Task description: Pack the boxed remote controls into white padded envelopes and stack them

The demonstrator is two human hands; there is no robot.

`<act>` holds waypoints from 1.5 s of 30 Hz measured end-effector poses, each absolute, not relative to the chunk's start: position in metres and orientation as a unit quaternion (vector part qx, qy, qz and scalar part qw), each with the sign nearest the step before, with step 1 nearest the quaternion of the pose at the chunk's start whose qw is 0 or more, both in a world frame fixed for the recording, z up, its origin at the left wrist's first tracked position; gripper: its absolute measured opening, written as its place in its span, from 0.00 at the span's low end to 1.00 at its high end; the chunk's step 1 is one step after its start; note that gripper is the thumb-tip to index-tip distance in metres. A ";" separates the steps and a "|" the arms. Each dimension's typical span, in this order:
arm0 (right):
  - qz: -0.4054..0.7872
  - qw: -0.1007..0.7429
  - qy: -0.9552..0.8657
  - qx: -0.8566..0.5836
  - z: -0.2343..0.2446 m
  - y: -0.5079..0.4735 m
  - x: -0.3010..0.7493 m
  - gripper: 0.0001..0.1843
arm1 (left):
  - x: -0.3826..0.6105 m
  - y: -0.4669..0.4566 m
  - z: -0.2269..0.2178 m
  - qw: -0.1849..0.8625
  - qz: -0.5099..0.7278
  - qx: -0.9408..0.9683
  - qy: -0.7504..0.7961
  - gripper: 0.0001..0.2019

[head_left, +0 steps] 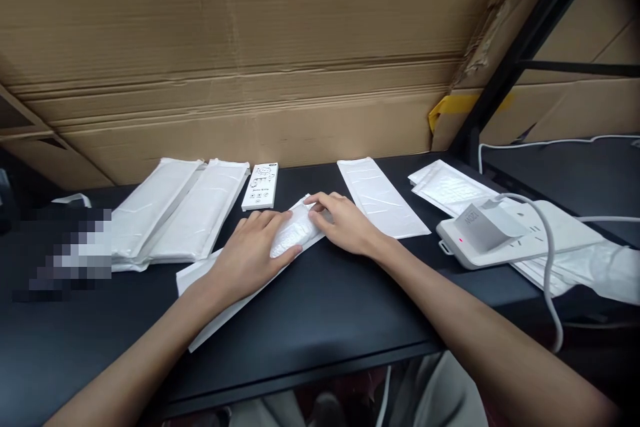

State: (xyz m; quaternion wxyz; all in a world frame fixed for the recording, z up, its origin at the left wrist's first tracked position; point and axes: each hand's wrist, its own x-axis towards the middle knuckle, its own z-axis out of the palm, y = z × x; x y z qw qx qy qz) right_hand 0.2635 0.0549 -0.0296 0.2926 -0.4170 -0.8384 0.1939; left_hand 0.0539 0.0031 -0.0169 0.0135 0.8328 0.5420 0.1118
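Note:
A narrow white bubble mailer [293,233] lies slantwise on the black tabletop between my hands, its middle bulging a little. My left hand [247,250] rests flat across it, thumb spread away from the fingers along the near edge. At the mailer's far right end, the curled fingers and thumb of my right hand [343,217] grip its edge. Just beyond my left hand lies a small white printed box [261,187]. To the right of my right hand is another flat white mailer [383,198], untouched.
Plump white mailers [195,217] are stacked at the left. On the right, a white power strip [555,233] with a grey charger [487,225] and cable sits over more white mailers [443,187]. Cardboard [280,120] walls the back; a black frame post [515,63] rises at the right.

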 end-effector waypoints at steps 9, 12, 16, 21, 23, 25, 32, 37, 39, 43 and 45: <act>0.201 0.285 -0.851 -0.394 -0.031 0.056 0.260 0.16 | 0.052 0.003 -0.015 0.030 0.114 0.834 0.539 0.28; 0.205 0.284 -0.853 -0.385 -0.030 0.056 0.259 0.16 | 0.053 0.003 -0.015 0.030 0.115 0.834 0.538 0.28; 0.234 0.289 -0.847 -0.381 -0.031 0.054 0.260 0.15 | 0.054 0.003 -0.015 0.027 0.117 0.838 0.533 0.27; 0.242 0.300 -0.836 -0.391 -0.033 0.055 0.260 0.15 | 0.055 0.003 -0.015 0.026 0.121 0.839 0.529 0.27; 0.243 0.305 -0.834 -0.390 -0.033 0.054 0.260 0.15 | 0.056 0.003 -0.016 0.025 0.126 0.843 0.522 0.27; 0.253 0.310 -0.833 -0.382 -0.031 0.052 0.260 0.15 | 0.056 0.002 -0.016 0.025 0.134 0.847 0.514 0.27; 0.314 0.328 -0.814 -0.362 -0.028 0.049 0.259 0.15 | 0.056 0.001 -0.014 0.030 0.144 0.851 0.504 0.27; 0.287 0.330 -0.823 -0.363 -0.027 0.048 0.257 0.14 | 0.056 0.002 -0.015 0.025 0.149 0.853 0.500 0.30; 0.304 0.327 -0.820 -0.357 -0.026 0.047 0.257 0.15 | 0.056 0.002 -0.016 0.024 0.152 0.851 0.503 0.31; 0.341 0.323 -0.807 -0.358 -0.025 0.047 0.257 0.18 | 0.055 0.001 -0.018 0.029 0.166 0.840 0.516 0.34; 0.346 0.321 -0.804 -0.361 -0.026 0.048 0.256 0.18 | 0.054 0.001 -0.019 0.029 0.172 0.834 0.524 0.36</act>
